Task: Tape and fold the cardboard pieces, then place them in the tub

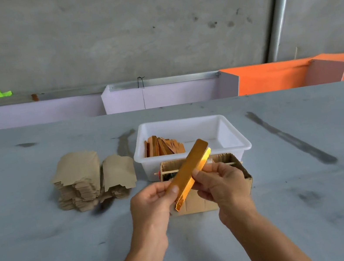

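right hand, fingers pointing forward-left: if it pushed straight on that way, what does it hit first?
Likely the left hand, just across the gold folded piece both hands grip. The right hand sits above the open cardboard box; depth unclear.

Grey scuffed table (50,255); bare concrete wall (124,23) at 12 o'clock, metal pipe (282,2) at 2, orange panels (272,77) below.
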A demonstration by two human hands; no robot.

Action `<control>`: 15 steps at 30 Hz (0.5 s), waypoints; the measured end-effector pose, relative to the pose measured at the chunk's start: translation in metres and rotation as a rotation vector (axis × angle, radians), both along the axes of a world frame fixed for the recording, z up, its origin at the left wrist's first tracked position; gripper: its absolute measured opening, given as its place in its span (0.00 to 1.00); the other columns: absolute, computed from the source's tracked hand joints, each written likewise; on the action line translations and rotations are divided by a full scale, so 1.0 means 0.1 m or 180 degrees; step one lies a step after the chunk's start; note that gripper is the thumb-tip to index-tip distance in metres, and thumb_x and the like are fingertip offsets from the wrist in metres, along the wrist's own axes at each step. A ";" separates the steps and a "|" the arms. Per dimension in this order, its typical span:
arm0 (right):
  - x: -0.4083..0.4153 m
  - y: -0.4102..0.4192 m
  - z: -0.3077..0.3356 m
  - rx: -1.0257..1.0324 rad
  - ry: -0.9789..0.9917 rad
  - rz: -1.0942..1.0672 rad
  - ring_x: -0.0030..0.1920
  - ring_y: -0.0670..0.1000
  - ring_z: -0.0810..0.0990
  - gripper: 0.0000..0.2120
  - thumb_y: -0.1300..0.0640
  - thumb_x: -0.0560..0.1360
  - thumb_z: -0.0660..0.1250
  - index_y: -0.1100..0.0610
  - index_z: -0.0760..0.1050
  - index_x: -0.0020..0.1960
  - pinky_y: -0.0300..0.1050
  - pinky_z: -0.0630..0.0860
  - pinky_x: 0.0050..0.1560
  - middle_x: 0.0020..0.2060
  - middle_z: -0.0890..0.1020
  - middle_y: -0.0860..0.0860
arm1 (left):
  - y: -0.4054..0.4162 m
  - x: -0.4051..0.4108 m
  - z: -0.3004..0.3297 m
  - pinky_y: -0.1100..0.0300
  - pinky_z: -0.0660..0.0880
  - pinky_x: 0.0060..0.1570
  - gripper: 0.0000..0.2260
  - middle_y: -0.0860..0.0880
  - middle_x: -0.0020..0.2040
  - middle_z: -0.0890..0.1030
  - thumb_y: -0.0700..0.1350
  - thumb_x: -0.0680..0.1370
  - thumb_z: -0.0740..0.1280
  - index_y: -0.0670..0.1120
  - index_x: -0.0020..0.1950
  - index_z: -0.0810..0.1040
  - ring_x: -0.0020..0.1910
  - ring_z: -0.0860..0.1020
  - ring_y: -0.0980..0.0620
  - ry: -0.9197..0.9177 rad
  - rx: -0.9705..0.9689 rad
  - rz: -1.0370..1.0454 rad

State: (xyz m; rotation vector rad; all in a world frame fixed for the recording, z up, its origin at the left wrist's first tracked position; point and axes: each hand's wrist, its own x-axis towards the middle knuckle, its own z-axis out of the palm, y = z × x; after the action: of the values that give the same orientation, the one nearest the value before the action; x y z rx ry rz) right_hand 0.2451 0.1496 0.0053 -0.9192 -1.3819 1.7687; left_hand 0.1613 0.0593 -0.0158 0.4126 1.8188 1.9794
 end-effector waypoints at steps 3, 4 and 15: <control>-0.27 0.06 0.13 0.0220 -0.0059 0.0055 0.31 0.49 0.84 0.03 0.61 0.74 0.70 0.59 0.77 0.43 0.36 0.75 0.28 0.32 0.85 0.54 | 0.15 -0.18 0.17 0.59 0.76 0.39 0.04 0.48 0.39 0.84 0.37 0.74 0.70 0.44 0.44 0.83 0.41 0.82 0.51 -0.0008 0.0023 0.0242; -0.35 0.07 0.16 0.0278 -0.0104 0.0085 0.32 0.48 0.84 0.02 0.62 0.74 0.70 0.57 0.77 0.45 0.36 0.75 0.29 0.33 0.85 0.53 | 0.20 -0.23 0.21 0.56 0.78 0.43 0.05 0.47 0.41 0.84 0.36 0.74 0.70 0.45 0.45 0.83 0.43 0.82 0.49 0.0000 0.0018 0.0330; -1.47 0.72 0.30 0.0713 -0.1072 0.0140 0.32 0.52 0.80 0.09 0.68 0.70 0.70 0.57 0.73 0.42 0.49 0.82 0.42 0.35 0.81 0.55 | 0.75 -1.20 0.39 0.60 0.73 0.47 0.07 0.49 0.50 0.83 0.41 0.75 0.68 0.46 0.52 0.82 0.50 0.79 0.48 0.1755 -0.1404 0.0703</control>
State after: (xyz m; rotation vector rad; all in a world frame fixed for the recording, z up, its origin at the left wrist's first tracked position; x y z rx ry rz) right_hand 0.0976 0.2220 0.0355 -1.1034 -1.7841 1.4969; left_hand 0.0411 0.1347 0.0233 0.6846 2.6687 1.6137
